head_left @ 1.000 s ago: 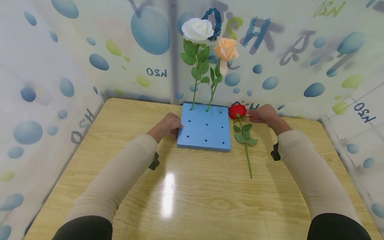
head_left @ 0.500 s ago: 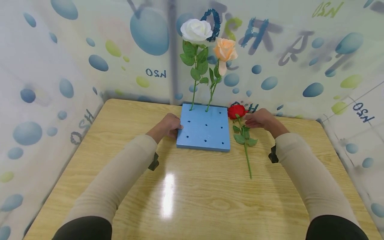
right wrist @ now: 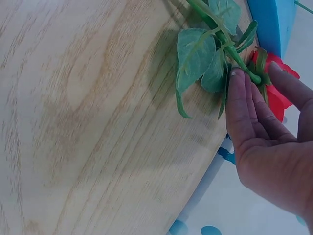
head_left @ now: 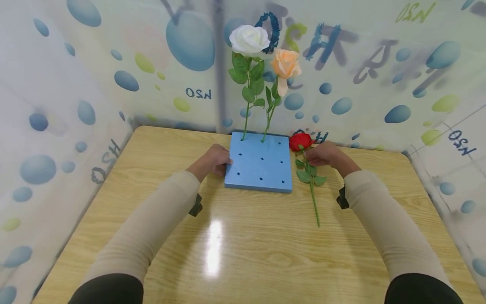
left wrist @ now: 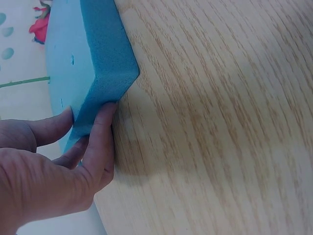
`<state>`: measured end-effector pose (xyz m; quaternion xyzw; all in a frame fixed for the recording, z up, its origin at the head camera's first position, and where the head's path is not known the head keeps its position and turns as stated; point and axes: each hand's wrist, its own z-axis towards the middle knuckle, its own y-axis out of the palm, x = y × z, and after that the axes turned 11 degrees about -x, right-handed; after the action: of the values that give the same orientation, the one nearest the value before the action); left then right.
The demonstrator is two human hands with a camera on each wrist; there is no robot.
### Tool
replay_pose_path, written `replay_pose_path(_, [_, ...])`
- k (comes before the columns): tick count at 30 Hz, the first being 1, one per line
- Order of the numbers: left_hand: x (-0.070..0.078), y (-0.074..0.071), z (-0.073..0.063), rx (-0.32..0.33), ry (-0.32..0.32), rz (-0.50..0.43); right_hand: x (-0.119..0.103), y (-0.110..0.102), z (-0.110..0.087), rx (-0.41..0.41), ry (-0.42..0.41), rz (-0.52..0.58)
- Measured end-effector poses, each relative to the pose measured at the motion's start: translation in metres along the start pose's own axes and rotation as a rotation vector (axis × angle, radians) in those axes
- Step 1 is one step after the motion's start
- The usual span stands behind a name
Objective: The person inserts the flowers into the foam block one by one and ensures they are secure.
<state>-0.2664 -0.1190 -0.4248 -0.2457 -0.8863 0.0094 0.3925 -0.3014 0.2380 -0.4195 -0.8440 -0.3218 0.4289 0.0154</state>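
My left hand point(head_left: 214, 158) holds the left edge of a blue foam board point(head_left: 252, 166) with several small holes. In the left wrist view, its thumb lies on the top face and its fingers point(left wrist: 100, 139) against the side. A red artificial rose point(head_left: 301, 142) lies on the table, right of the board, its leafy stem toward me. My right hand point(head_left: 322, 154) is at the stem just below the bloom. In the right wrist view, nearly straight fingers point(right wrist: 239, 105) reach beside the stem, with the thumb apart from them near the bloom.
A white rose point(head_left: 249, 40) and a peach rose point(head_left: 286, 63) stand upright in the board's back holes. The wooden table point(head_left: 265, 245) meets a patterned wall covering point(head_left: 152, 97) close behind the board.
My right hand has moved left and slightly toward me, from beside the red bloom to the stem under it. My left hand and the board stay put.
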Motion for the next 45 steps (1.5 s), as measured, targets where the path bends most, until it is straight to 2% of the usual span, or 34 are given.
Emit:
replay_pose_path(14, [0.0, 0.0, 0.001, -0.008, -0.006, -0.022, 0.003, 0.005, -0.001, 0.0, 0.02, -0.054])
replay_pose_path(25, [0.0, 0.001, 0.002, -0.018, -0.006, -0.028, 0.001, 0.002, 0.001, 0.006, 0.053, -0.02])
replay_pose_path(30, [0.001, 0.002, 0.004, -0.012, -0.005, -0.006, -0.001, -0.001, -0.005, -0.013, 0.04, -0.008])
replay_pose_path(37, [0.001, 0.0, 0.004, -0.003, -0.014, -0.005, -0.004, -0.003, -0.014, -0.034, -0.018, -0.05])
replay_pose_path(45, [0.0, -0.002, 0.006, -0.015, -0.01, -0.011, -0.009, -0.008, -0.028, -0.013, -0.086, -0.088])
